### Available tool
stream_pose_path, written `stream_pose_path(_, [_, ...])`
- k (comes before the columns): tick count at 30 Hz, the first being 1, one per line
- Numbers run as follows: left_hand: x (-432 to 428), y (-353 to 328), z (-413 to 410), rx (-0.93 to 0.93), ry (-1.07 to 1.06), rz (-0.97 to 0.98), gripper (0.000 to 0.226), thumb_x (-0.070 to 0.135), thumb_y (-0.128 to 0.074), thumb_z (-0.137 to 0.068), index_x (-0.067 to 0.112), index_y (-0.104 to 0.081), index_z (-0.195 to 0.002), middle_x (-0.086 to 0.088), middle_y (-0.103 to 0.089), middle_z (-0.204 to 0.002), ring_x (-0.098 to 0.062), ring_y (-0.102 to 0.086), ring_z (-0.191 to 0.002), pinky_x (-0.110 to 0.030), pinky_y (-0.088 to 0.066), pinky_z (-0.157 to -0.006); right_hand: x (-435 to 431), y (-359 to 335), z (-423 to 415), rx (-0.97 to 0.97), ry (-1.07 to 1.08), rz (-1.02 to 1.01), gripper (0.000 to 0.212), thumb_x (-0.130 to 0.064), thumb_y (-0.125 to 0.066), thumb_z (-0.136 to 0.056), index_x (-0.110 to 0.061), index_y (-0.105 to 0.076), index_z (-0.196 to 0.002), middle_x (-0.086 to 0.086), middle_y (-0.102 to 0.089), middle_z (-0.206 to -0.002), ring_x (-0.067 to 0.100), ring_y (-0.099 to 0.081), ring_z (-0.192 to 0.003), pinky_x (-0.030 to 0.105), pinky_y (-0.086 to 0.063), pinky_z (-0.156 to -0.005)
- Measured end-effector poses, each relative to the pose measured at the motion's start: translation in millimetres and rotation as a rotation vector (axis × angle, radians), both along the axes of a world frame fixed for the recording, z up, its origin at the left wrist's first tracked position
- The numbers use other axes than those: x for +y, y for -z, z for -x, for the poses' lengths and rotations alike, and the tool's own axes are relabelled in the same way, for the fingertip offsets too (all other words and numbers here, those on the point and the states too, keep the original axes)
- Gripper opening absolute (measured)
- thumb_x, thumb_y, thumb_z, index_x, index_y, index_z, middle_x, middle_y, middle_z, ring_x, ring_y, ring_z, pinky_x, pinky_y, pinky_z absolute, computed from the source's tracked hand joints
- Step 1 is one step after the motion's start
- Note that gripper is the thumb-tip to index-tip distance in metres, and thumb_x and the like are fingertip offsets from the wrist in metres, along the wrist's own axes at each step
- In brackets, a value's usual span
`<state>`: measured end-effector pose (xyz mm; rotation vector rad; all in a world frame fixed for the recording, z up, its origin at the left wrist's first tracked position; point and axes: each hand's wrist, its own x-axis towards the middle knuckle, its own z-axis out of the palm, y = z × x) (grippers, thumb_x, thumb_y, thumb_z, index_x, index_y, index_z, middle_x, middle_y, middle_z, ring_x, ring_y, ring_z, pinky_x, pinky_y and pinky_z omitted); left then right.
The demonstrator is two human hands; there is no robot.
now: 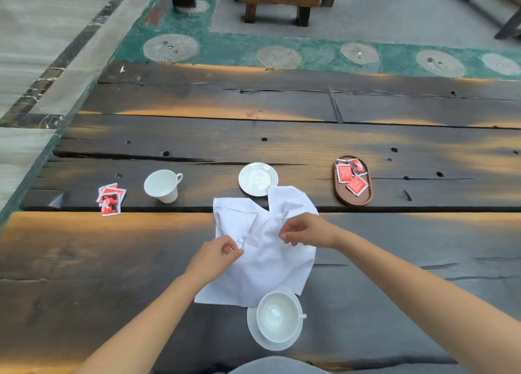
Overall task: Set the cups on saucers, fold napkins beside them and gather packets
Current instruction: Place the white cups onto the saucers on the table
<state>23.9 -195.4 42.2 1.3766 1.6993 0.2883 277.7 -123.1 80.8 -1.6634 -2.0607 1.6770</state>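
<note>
Midway across the table (84,246), left hand (217,256) and right hand (306,231) each pinch the rumpled napkin (265,261); I'd flatten it first, then match corners before creasing beside the cup (277,316).

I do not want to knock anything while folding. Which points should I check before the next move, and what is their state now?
1. Both hands grip the napkin: left hand and right hand pinch it. Ok.
2. It is clear of the far saucer: a corner lies over the rim. Not ok.
3. It is free of the near saucer: its edge meets the saucer; cannot tell.
4. The near cup sits on its saucer: ok.
5. The far cup sits on a saucer: it stands alone, left of the far saucer. Not ok.
6. All gathered: some packets lie in the tray, loose packets lie at the left. Not ok.
</note>
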Motion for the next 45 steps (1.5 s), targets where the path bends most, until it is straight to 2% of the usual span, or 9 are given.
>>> stream_pose_path(3, [31.4, -5.2, 0.0, -0.035, -0.065, -0.042, 0.018, 0.039, -0.062, -0.085, 0.02, -0.062, -0.084, 0.0, -0.067, -0.085, -0.017, -0.065, -0.08, -0.032, -0.053, -0.068, 26.6, -4.2, 7.9, 0.025, 0.097, -0.066, 0.01, -0.023, -0.064, -0.088, -0.015, -0.069, -0.09, 0.003, -0.072, -0.086, 0.013, -0.062, -0.072, 0.025, -0.049, -0.072])
stream_pose_path(5, [52.7, -6.1, -1.0, -0.061, -0.099, -0.044, 0.017, 0.035, -0.062, -0.086, 0.018, -0.062, -0.085, 0.0, -0.067, -0.082, -0.019, -0.064, -0.077, -0.029, -0.047, -0.063, 44.3, -3.3, 11.9, 0.016, 0.146, -0.078, 0.007, -0.023, -0.063, -0.089, -0.017, -0.067, -0.089, 0.003, -0.071, -0.084, 0.014, -0.062, -0.071, 0.025, -0.047, -0.067])
stream_pose_path(9, [94.6, -2.9, -1.4, -0.043, -0.144, -0.046, 0.016, 0.032, -0.061, -0.087, 0.016, -0.062, -0.086, 0.006, -0.067, -0.071, -0.021, -0.067, -0.08, -0.033, -0.05, -0.075, 80.7, 4.8, 19.0, -0.023, 0.206, -0.076, 0.009, -0.022, -0.062, -0.09, -0.015, -0.066, -0.092, 0.004, -0.068, -0.084, 0.014, -0.06, -0.068, 0.016, -0.039, -0.052])
stream_pose_path(12, [122.8, 5.4, 0.8, -0.022, -0.171, -0.033, 0.015, 0.034, -0.061, -0.086, 0.019, -0.061, -0.085, 0.004, -0.069, -0.078, -0.022, -0.068, -0.084, -0.035, -0.05, -0.079, 104.2, 16.9, 22.6, -0.029, 0.263, -0.064, 0.007, -0.019, -0.063, -0.089, -0.013, -0.066, -0.092, 0.007, -0.066, -0.083, 0.013, -0.058, -0.063, 0.012, -0.039, -0.048])
stream_pose_path(16, [152.4, 18.6, 0.9, -0.061, -0.199, -0.009, 0.015, 0.032, -0.063, -0.086, 0.018, -0.061, -0.083, 0.0, -0.069, -0.079, -0.024, -0.068, -0.085, -0.042, -0.054, -0.085, 130.5, 35.5, 27.9, -0.056, 0.281, -0.039, 0.014, -0.019, -0.063, -0.088, -0.008, -0.067, -0.095, 0.009, -0.066, -0.084, 0.018, -0.058, -0.068, 0.026, -0.046, -0.066])
stream_pose_path(22, [178.4, 37.0, 0.6, -0.11, -0.255, 0.01, 0.015, 0.031, -0.063, -0.087, 0.017, -0.059, -0.082, -0.007, -0.067, -0.083, -0.028, -0.067, -0.083, -0.036, -0.05, -0.081, 157.2, 58.5, 46.9, -0.111, 0.221, -0.009, 0.015, -0.022, -0.065, -0.087, -0.011, -0.068, -0.096, 0.005, -0.065, -0.082, 0.018, -0.059, -0.07, 0.022, -0.043, -0.057])
stream_pose_path(30, [161.4, 50.3, 47.9, -0.114, -0.461, 0.063, 0.02, 0.036, -0.062, -0.086, 0.02, -0.058, -0.074, -0.003, -0.071, -0.081, -0.021, -0.066, -0.078, -0.033, -0.049, -0.08, 179.5, 64.2, 119.5, -0.121, 0.013, -0.073, 0.005, -0.023, -0.066, -0.085, -0.02, -0.069, -0.087, 0.003, -0.068, -0.076, 0.012, -0.06, -0.063, 0.027, -0.049, -0.076])
stream_pose_path(37, [129.2, 53.4, 99.2, -0.18, -0.688, 0.049, 0.025, 0.039, -0.056, -0.09, 0.021, -0.059, -0.073, 0.005, -0.068, -0.073, -0.01, -0.064, -0.065, -0.025, -0.043, -0.067, 183.5, 62.7, 204.7, -0.07, -0.109, -0.067, 0.022, -0.029, -0.068, -0.085, -0.013, -0.069, -0.101, 0.013, -0.072, -0.101, 0.027, -0.067, -0.097, 0.04, -0.052, -0.093])
stream_pose_path(45, [107.4, 59.0, 160.9, -0.18, -0.736, 0.117, 0.037, 0.058, -0.053, -0.085, 0.022, -0.062, -0.088, 0.005, -0.07, -0.082, -0.012, -0.065, -0.077, -0.027, -0.047, -0.067, 180.2, 64.6, 268.3, -0.023, -0.134, -0.039, 0.045, -0.032, -0.064, -0.088, -0.017, -0.056, -0.13, 0.011, -0.067, -0.114, 0.017, -0.062, -0.086, 0.02, -0.04, -0.08])
